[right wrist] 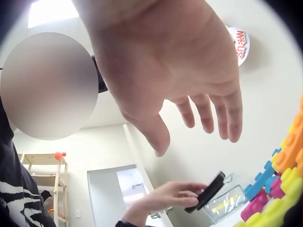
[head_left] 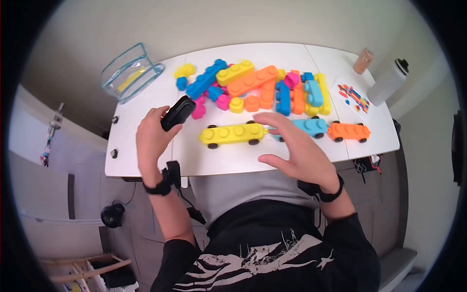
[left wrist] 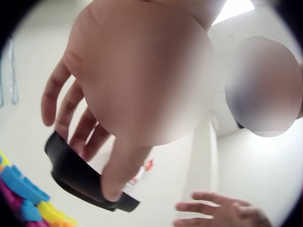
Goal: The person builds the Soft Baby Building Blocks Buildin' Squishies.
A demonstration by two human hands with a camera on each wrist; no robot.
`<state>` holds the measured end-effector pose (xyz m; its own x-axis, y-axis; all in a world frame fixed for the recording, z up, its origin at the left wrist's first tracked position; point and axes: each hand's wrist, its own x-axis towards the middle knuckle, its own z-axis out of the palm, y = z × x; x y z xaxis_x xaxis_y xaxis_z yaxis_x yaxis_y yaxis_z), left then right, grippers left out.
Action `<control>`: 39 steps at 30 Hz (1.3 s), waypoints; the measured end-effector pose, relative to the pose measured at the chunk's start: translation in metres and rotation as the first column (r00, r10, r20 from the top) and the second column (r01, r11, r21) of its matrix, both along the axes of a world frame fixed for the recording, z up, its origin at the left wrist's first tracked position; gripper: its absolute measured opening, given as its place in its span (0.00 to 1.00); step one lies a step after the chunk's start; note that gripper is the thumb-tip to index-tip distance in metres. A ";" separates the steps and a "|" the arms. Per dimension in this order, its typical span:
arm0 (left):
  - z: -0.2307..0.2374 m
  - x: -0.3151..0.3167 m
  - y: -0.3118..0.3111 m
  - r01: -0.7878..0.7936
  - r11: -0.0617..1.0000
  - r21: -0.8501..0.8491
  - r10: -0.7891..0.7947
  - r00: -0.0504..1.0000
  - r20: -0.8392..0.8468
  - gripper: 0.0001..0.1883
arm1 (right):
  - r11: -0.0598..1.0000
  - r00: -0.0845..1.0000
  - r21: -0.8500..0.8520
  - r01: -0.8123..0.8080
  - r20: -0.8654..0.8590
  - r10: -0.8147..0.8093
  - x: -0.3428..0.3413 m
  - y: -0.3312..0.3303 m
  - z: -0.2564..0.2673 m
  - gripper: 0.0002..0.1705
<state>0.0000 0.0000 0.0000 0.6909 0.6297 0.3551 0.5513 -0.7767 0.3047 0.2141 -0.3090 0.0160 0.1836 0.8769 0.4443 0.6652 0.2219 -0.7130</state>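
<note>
My left hand grips a black, flat object between thumb and fingers, above the table's left part; the left wrist view shows the black object pinched under the thumb. My right hand, fingers spread and holding nothing, hovers over the near side of a row of wheeled blocks. In that row are a yellow block, a light blue one, partly hidden by the right hand, and an orange one. The right wrist view shows the right hand with its fingers extended.
Behind the row lies a pile of coloured blocks. A clear case with teal edges stands at the back left. At the right are a white bottle, a pinkish container and a sheet with small coloured pieces.
</note>
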 end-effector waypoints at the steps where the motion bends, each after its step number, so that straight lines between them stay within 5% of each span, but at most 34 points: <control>1: -0.014 -0.003 0.021 -0.116 0.993 -0.007 0.115 0.992 -0.056 0.30 | 0.996 0.998 -0.081 0.032 0.051 -0.028 0.002 -0.003 0.002 0.41; 3: -0.043 -0.010 0.056 -0.368 0.928 -0.049 0.350 0.911 -0.220 0.34 | 0.985 0.990 -0.147 0.087 0.122 -0.069 0.006 -0.007 0.000 0.38; 6: -0.058 -0.021 0.076 -0.525 0.843 -0.117 0.460 0.817 -0.349 0.42 | 0.980 0.976 -0.160 0.120 0.202 -0.086 0.008 -0.016 0.001 0.38; 14: -0.071 -0.013 0.070 -0.535 0.844 0.034 0.518 0.798 -0.308 0.42 | 0.982 0.976 -0.106 0.154 0.171 -0.135 0.012 -0.018 0.011 0.28; 16: -0.060 -0.008 0.059 -0.284 0.953 0.108 0.290 0.956 -0.043 0.32 | 0.969 0.974 -0.126 0.211 0.110 -0.197 0.015 -0.015 0.007 0.26; 17: -0.046 0.000 0.045 -0.281 0.953 0.113 0.287 0.957 -0.044 0.32 | 0.969 0.974 -0.123 0.214 0.106 -0.201 0.015 -0.013 0.001 0.26; 20: -0.023 0.031 -0.002 0.172 0.981 -0.089 -0.162 0.981 0.109 0.17 | 0.965 0.976 -0.164 0.206 0.109 -0.190 0.013 0.004 -0.037 0.26; 22: -0.009 0.051 -0.029 0.235 0.946 -0.223 -0.245 0.969 -0.018 0.18 | 0.978 0.925 -0.157 0.141 0.372 -0.073 0.010 0.012 -0.071 0.29; 25: -0.006 0.089 -0.030 0.322 0.932 -0.166 -0.352 0.915 -0.199 0.17 | 0.977 0.886 -0.098 0.188 0.445 -0.125 0.001 0.026 -0.091 0.33; 34: -0.042 0.147 0.006 0.398 0.916 0.056 -0.354 0.864 -0.358 0.20 | 0.955 0.882 -0.156 0.251 0.444 -0.159 0.002 0.035 -0.108 0.37; 39: -0.030 0.148 0.007 0.393 0.919 -0.020 -0.367 0.838 -0.403 0.20 | 0.964 0.869 -0.093 0.249 0.461 -0.180 0.003 0.037 -0.111 0.33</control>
<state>0.1484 0.0068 -0.0297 0.9610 0.2745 0.0340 0.2716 -0.9597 0.0717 0.2166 -0.2724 -0.0952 0.1884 0.8992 0.3949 0.9380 -0.0457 -0.3436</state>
